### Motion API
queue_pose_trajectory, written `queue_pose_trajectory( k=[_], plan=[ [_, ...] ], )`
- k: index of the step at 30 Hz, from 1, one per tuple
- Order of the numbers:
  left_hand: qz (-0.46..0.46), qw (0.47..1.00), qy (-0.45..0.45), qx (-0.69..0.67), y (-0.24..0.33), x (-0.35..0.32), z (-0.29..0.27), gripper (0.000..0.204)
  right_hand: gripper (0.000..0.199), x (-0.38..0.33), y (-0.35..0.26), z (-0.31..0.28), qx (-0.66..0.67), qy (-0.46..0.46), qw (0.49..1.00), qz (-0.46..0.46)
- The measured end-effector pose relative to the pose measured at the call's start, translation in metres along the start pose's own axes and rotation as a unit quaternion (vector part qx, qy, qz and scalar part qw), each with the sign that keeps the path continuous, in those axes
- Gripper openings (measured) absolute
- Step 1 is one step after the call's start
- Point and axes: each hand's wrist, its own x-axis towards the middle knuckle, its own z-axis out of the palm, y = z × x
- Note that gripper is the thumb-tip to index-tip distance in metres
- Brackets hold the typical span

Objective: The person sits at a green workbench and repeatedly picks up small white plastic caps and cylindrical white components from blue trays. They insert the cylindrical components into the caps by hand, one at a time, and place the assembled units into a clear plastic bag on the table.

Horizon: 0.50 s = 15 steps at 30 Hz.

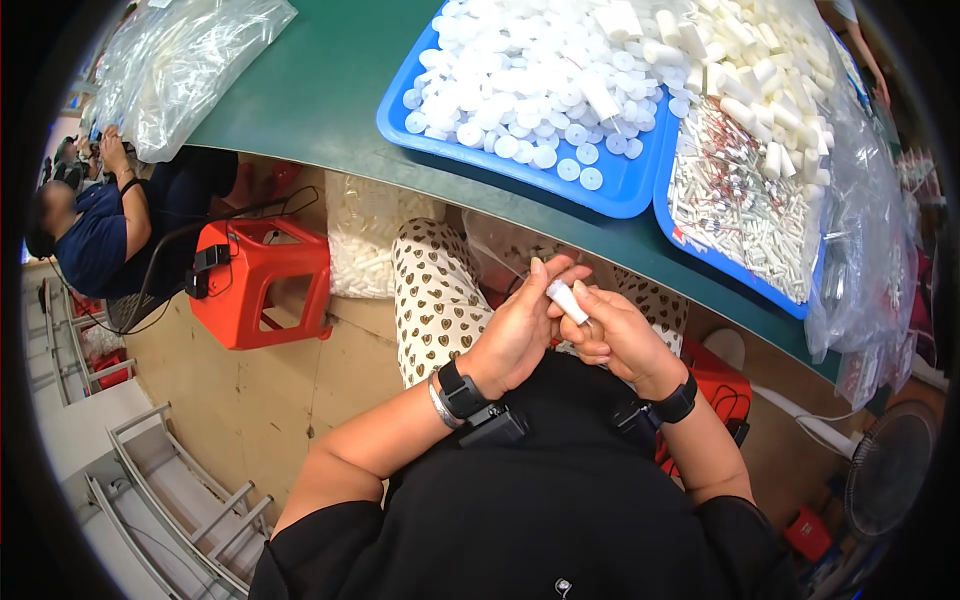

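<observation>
Green tabletop (pixel 330 90) carries a blue tray (pixel 620 185) heaped with white round caps (pixel 520 80). Below its edge, over the lap, left hand (pixel 520 330) and right hand (pixel 615 335) meet, both pinching one small white tube (pixel 567 301) held tilted between the fingertips.

Both forearms come up from below and meet above the lap; the left hand (pixel 520 325) and right hand (pixel 615 335) touch, fingers curled in a pinching grip.
</observation>
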Motion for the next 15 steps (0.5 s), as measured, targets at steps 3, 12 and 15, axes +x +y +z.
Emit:
queue_pose_trajectory(
  k=[3,12,15],
  plan=[
    [-0.012,1.0,0.016,-0.02,0.003,0.003,0.008,0.064,0.044,0.002,0.005,-0.004,0.024,-0.011,1.0,0.015],
    [-0.029,0.995,0.094,-0.018,-0.028,0.014,-0.011,0.062,0.031,0.023,0.02,-0.006,-0.525,0.181,0.809,-0.191],
    [-0.041,0.986,0.157,-0.018,-0.017,0.015,-0.019,0.067,0.036,0.037,0.01,-0.024,-0.585,0.249,0.757,-0.151]
  ],
)
